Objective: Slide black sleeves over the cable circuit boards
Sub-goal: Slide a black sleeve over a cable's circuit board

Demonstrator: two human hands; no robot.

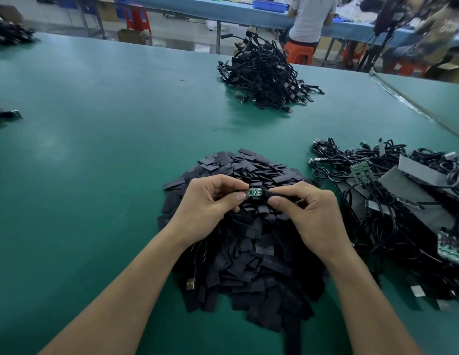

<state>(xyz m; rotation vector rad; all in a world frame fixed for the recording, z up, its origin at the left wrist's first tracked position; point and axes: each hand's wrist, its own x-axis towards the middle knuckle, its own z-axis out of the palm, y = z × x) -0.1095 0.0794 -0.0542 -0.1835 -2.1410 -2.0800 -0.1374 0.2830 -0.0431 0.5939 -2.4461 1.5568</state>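
A small green circuit board [254, 192] on a black cable is held above a big heap of flat black sleeves [249, 252]. My left hand [210, 203] pinches the cable end just left of the board. My right hand [307, 213] pinches a black sleeve [277, 194] whose open end touches the board's right edge. The cable runs down under my left wrist to a USB plug [190, 283] lying at the heap's left edge.
Tangled black cables with bare green boards [377, 190] lie at the right. A pile of sleeved cables [264, 75] sits farther back on the green table [95, 149]. More cables lie at the far left. People sit at a bench behind.
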